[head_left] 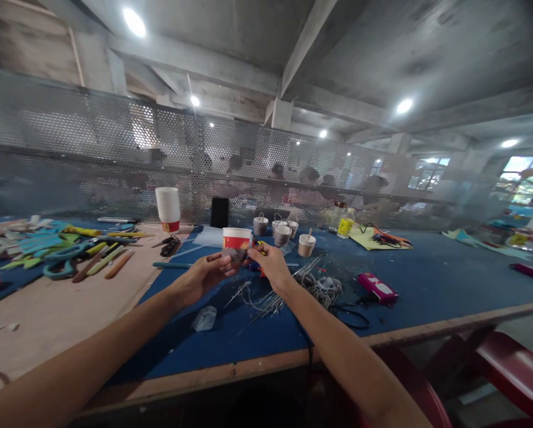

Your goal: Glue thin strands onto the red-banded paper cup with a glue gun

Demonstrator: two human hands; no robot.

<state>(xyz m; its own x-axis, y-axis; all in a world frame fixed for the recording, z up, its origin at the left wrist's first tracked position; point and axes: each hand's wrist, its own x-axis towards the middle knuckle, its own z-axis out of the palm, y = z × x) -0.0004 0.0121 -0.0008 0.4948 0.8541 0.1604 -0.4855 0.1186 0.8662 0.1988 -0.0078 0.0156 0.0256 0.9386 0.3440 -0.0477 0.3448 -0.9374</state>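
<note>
My left hand (208,272) and my right hand (270,261) meet above the blue table top (427,285). Both pinch a small dark object (237,255) between their fingertips; it is too small to name. My right hand also grips a tool with a red and yellow handle (261,270). Just behind the hands stands a red and white paper cup (237,238). Below them lies a heap of thin metal wires (266,300) and grey cord (322,288).
A stack of white cups (167,208) stands at the back left, small pots (282,233) and a bottle (345,224) behind. Scissors and coloured sticks (65,255) lie left. A pink device (377,286) lies right. A mesh screen (92,160) closes the far side, with people behind it.
</note>
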